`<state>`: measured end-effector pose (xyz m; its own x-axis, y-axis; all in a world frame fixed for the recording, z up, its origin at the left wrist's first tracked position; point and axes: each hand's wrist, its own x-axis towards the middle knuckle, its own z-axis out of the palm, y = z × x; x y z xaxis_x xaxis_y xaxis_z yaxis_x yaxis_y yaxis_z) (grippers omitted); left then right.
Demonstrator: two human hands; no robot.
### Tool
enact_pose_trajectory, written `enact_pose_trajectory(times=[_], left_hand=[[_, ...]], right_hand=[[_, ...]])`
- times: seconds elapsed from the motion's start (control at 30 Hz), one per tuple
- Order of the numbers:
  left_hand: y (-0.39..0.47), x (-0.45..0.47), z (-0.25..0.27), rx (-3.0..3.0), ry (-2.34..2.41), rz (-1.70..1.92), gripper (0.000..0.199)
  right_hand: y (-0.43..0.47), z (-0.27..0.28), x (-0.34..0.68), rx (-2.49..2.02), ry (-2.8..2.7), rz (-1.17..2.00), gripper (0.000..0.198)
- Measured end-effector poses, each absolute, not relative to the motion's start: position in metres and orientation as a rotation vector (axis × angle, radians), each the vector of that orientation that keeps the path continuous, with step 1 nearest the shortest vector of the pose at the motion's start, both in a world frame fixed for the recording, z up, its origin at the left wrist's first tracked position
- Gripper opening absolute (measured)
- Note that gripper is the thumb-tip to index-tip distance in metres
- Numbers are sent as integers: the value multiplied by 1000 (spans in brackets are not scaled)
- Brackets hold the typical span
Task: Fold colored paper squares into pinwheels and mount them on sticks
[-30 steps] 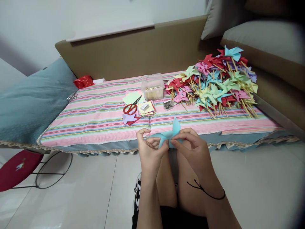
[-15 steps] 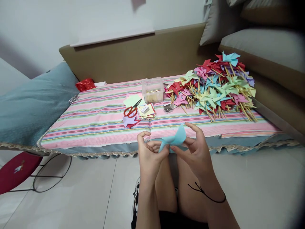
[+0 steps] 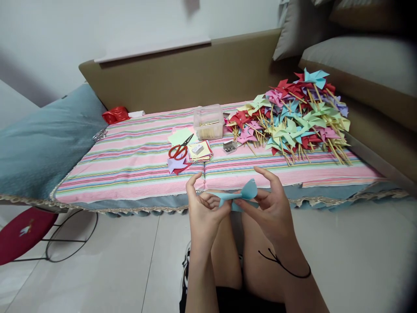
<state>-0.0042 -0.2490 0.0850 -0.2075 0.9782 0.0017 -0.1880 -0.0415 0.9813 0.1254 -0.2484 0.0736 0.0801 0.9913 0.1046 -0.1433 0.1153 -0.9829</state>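
Nearer the person than the plastic box (image 3: 208, 122), the blue paper (image 3: 249, 190) has just tipped more edge-on, its folds apparently kept gathered by the left hand (image 3: 206, 211) and right hand (image 3: 273, 211), both pinching it narrowly between thumb and fingers, index fingers raised

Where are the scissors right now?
In the head view, the red-handled scissors lie left of centre, just left of the paper stack, blades towards the clear box.

Pinwheels (image 3: 293, 130) right of box (image 3: 202, 115); scissors (image 3: 179, 151) left of paper stack (image 3: 206, 148); paper piece (image 3: 249, 190) between hands (image 3: 206, 216) (image 3: 273, 213).
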Motion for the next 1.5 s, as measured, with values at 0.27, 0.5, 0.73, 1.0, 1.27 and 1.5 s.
enact_pose_trajectory(times=[0.27,0.5,0.73,1.0,1.27,1.5], left_hand=[[-251,-5,86,1031,1202,1437,74],[-250,-5,83,1040,1214,1424,73],[-250,-8,80,1053,1213,1435,71],[-250,-7,83,1053,1221,1429,71],[-251,-4,85,1052,1175,1449,72],[-250,-6,84,1060,1174,1420,73]], right_hand=[[-249,73,126,-1032,-1072,1176,70],[-250,73,125,-1064,-1066,1122,62],[-250,69,123,-1076,-1070,1111,63],[-250,71,123,-1091,-1070,1093,63],[-250,75,127,-1114,-1048,1134,80],[-251,76,127,-1131,-1083,1095,75]])
